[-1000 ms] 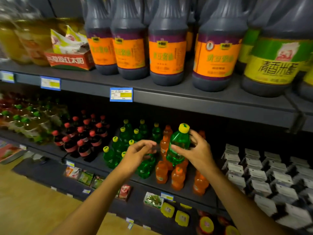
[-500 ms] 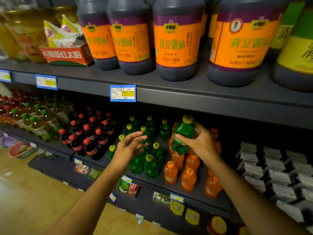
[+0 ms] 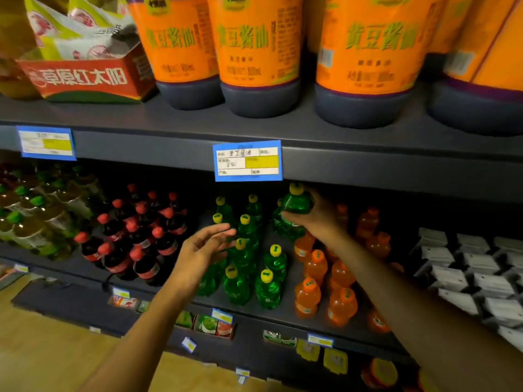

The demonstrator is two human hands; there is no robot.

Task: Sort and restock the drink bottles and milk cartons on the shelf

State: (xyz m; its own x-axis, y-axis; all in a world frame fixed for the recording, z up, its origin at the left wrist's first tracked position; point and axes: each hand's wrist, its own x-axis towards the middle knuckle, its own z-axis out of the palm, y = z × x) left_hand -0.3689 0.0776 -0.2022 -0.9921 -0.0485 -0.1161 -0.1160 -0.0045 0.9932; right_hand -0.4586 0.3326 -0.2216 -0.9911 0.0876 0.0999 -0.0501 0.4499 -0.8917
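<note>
Right hand: my right hand (image 3: 317, 219) wraps the belly of a green bottle (image 3: 295, 206) with a yellow cap, holding it upright just under the lip of the upper shelf (image 3: 368, 165), at the far end of the green rows.
Left hand: my left hand (image 3: 203, 247) hovers with its fingers spread and holds nothing, just in front of the standing green bottles (image 3: 254, 267).
Where it goes: the held bottle hangs above the far gap between the green rows and the orange bottles (image 3: 325, 284) to their right; whether its base already touches the lower shelf (image 3: 283, 315) I cannot tell, since my fingers and the shadow hide it.
How it handles: I judge it light, small and full, its thin plastic wall giving a little under a squeeze and likely slick, so the ribbed belly below the shoulder is the place to hold, not the cap.
Risk: the neighbours stand close together, and a careless nudge could topple a row.
Left of the rows: red-capped cola bottles (image 3: 135, 244), then tea bottles (image 3: 34, 219).
Far right: milk cartons (image 3: 467, 264) in ranks.
Above: big soy sauce jugs (image 3: 254, 58) beside a red box (image 3: 85, 77).
</note>
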